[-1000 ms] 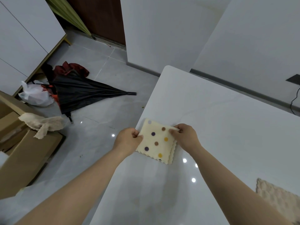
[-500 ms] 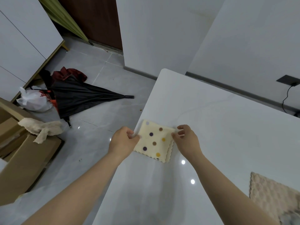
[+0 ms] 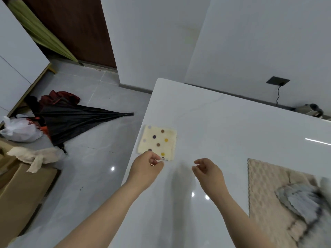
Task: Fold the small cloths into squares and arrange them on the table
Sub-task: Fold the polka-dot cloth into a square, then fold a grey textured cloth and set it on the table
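A cream cloth with coloured dots (image 3: 157,140), folded into a square, lies flat on the white table (image 3: 232,126) close to its left edge. My left hand (image 3: 146,167) hovers at the cloth's near edge with loosely curled fingers whose tips just reach that edge. My right hand (image 3: 207,170) is off the cloth, to its near right above bare table, fingers loosely curled and holding nothing. A beige textured cloth (image 3: 265,190) lies unfolded at the right, with a grey cloth (image 3: 300,199) crumpled on top of it.
On the floor left of the table lie a black umbrella (image 3: 71,120), a white plastic bag (image 3: 19,129) and a cardboard box (image 3: 23,190) with a rag draped over it. A wall stands behind the table, and a dark socket with a cable (image 3: 277,81) is at the far right.
Both hands have let go of the dotted cloth's sides and pulled back toward me. The cloth now lies flat on the table. The view has shifted right, showing more of the beige and grey cloths.
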`<state>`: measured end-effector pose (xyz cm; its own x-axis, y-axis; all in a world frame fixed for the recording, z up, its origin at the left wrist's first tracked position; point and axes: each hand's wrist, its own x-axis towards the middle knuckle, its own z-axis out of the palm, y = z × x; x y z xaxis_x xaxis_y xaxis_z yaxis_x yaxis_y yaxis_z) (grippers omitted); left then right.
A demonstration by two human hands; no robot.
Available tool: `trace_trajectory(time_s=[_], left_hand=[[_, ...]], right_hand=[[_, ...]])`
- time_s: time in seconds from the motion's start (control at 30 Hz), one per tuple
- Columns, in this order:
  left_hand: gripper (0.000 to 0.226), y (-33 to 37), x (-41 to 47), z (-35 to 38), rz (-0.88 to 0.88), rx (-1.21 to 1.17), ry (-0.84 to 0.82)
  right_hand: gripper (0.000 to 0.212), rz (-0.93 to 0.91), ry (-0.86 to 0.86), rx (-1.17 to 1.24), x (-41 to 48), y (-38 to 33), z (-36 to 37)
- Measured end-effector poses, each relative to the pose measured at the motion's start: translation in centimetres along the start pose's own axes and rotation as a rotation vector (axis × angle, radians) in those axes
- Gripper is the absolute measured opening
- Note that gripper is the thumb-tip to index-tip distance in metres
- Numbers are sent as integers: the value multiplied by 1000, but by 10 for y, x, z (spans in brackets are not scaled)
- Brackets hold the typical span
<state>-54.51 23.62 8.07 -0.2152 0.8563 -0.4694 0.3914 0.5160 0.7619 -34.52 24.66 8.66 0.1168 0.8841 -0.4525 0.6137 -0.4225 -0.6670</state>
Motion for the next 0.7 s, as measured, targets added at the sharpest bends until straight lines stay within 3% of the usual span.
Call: trace_trajectory(time_s=[0.33,0.7], left_hand=[[12,10,-72,54,35,60,-86],[11,41,-167,170,-15,-18,27]], right_hand=[[18,25,-5,31,-64,61,-37],[14,-87,-102,32,-98,144,-140]])
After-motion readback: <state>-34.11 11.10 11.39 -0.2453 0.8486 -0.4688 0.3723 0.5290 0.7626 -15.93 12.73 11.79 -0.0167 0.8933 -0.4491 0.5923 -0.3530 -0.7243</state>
